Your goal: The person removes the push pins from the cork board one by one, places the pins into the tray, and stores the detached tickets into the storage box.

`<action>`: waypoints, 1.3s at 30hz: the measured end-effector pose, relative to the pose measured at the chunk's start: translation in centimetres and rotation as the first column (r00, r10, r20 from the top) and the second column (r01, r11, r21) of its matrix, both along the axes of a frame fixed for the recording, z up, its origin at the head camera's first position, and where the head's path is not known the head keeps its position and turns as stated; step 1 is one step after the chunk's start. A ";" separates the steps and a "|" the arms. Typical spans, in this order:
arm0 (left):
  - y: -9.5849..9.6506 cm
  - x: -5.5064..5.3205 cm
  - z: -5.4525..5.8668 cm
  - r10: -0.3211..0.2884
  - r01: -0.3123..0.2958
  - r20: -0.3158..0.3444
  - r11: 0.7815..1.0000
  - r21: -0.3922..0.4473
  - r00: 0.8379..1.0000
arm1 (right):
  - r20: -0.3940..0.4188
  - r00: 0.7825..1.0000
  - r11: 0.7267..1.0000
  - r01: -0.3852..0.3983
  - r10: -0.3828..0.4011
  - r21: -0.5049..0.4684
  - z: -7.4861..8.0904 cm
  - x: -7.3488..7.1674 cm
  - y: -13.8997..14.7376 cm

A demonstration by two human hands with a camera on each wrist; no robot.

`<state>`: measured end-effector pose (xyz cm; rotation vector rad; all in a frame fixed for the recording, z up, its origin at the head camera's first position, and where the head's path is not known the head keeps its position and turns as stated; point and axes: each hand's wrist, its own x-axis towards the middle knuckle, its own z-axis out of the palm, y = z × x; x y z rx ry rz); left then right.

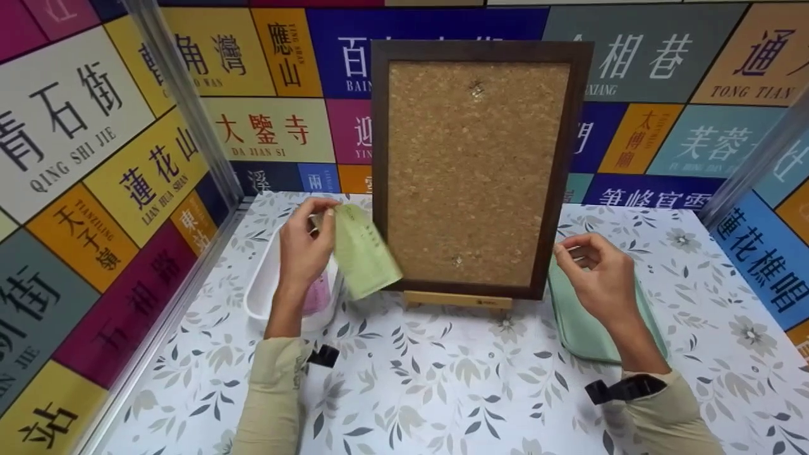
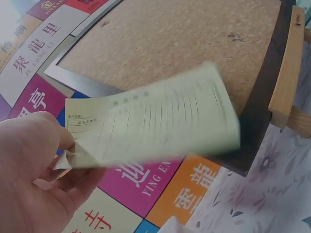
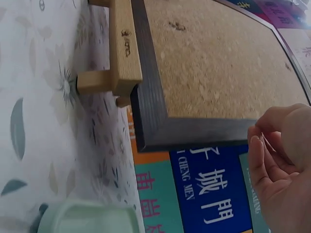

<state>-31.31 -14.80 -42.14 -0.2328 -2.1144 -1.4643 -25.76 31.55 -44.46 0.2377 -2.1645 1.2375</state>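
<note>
My left hand (image 1: pixel 308 237) pinches a pale green paper form (image 1: pixel 363 251) by one end. It hangs beside the lower left edge of the cork board (image 1: pixel 471 170), blurred at its free end. Printed lines and small characters show on the form (image 2: pixel 150 121) in the left wrist view. The board has a dark wooden frame and leans on a small wooden easel (image 1: pixel 458 299). By the frame's lower right edge is my right hand (image 1: pixel 597 275), its thumb and forefinger tips together. Whatever may lie between those tips is too small or hidden to tell.
Behind the left hand stands a white tray (image 1: pixel 258 297) with pink paper (image 1: pixel 317 294) in it. A green tray (image 1: pixel 584 338) lies under the right hand. The tabletop is covered by a leaf-patterned cloth (image 1: pixel 442 385). Lettered panels (image 1: pixel 272 129) rise behind and at both sides.
</note>
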 end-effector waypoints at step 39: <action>-5.4 -1.1 -2.0 0.234 -0.222 0.118 0.969 -0.104 0.965 | 0.142 0.973 0.982 0.178 -0.184 0.056 -1.1 -0.7 3.7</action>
